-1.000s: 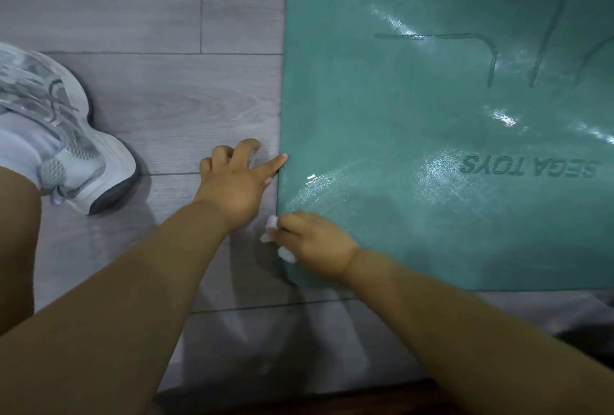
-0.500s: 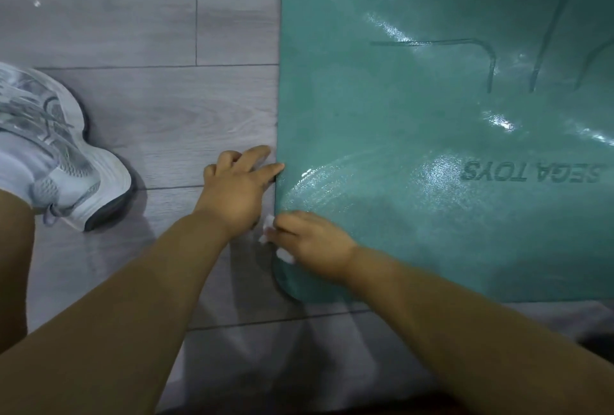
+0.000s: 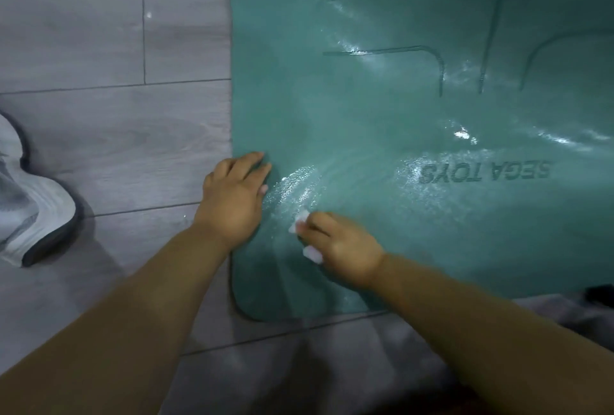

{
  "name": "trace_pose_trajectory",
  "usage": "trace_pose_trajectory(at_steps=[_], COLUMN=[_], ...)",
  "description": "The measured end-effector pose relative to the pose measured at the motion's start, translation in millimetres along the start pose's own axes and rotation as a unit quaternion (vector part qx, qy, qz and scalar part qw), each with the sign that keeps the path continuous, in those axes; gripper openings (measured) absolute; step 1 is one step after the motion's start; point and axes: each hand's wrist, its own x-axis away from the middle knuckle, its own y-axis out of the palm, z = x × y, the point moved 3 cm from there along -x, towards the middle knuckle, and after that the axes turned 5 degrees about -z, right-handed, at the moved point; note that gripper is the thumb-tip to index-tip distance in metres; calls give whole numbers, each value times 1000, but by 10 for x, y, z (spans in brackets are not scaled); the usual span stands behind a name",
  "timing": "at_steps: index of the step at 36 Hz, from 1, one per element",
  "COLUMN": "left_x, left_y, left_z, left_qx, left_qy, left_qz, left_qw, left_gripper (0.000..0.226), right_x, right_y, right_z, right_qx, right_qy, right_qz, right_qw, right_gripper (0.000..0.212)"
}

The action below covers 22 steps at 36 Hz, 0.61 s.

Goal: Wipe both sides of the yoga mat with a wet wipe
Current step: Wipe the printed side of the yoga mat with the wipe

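Observation:
A teal yoga mat lies flat on the floor, filling the right of the view, with wet shiny streaks and the words SEGA TOYS upside down. My right hand grips a crumpled white wet wipe and holds it against the mat near its near-left corner. My left hand lies across the mat's left edge, its straight fingers resting on the mat. Most of the wipe is hidden under my right hand.
Grey wood-plank floor lies to the left of and below the mat. A grey and white sneaker on my foot stands at the left edge. Something dark shows at the mat's near right edge.
My right hand has slid the wipe to the right, from the mat's left edge further onto the mat. My left hand has shifted from the floor onto the mat's edge.

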Motion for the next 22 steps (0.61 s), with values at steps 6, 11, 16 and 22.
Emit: trace_pose_trajectory(at_steps=[6,11,16,22], left_x=[-13,-74,-218,-352], left_y=[154,127,166,197], left_z=[244,478,764,934], left_qx=[-61,-74,-77,-89], left_qy=[21,-56,-89,-65], left_qz=[-54,-60,-90,-110], left_qw=[996,994,989,988], left_gripper=[46,52,60,60], right_x=[702,1271,812,816], right_y=[-635,-921,-375,-496], right_z=[1142,1678,808,823], right_qx=[74,-12,-15,-16], right_qy=[230,676,447,129], right_qz=[71,139,145,-34], right_qw=[968,723,883,991], right_gripper=[31,32,33,36])
